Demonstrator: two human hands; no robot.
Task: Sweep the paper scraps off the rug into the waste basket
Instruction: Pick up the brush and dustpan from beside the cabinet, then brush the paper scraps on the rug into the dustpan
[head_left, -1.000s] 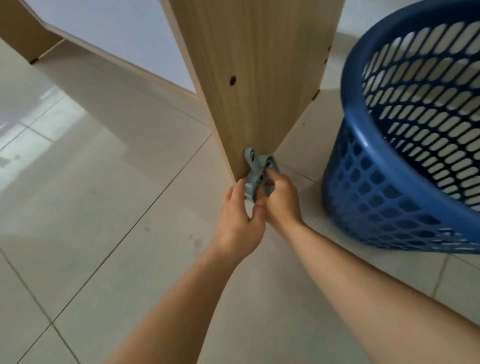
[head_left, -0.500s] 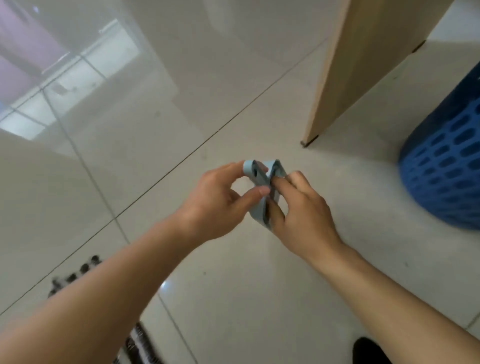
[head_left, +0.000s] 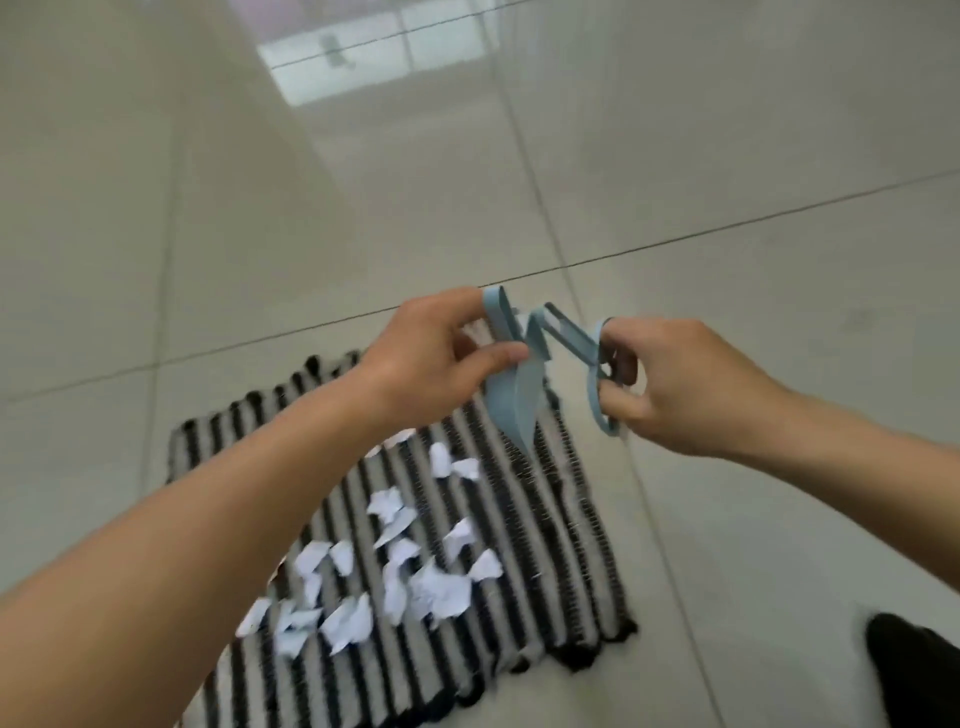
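Note:
A black-and-white striped rug (head_left: 566, 525) lies on the tiled floor below my hands. Several white paper scraps (head_left: 400, 582) are strewn over its middle and left part. Above the rug's far end my left hand (head_left: 441, 358) pinches a small light-blue dustpan (head_left: 514, 410), its scoop pointing down. My right hand (head_left: 670, 384) grips the looped handle of a matching light-blue brush piece (head_left: 571, 338), which still touches the dustpan at its far end. The blue waste basket is out of view.
Glossy pale floor tiles (head_left: 311, 208) surround the rug on all sides. A dark shape (head_left: 914, 675), blurred and partly cut off, sits at the bottom right corner.
My view has swung from the wooden panel and blue basket down to the rug. My hands carried the blue tool along and have spread it apart into two pieces.

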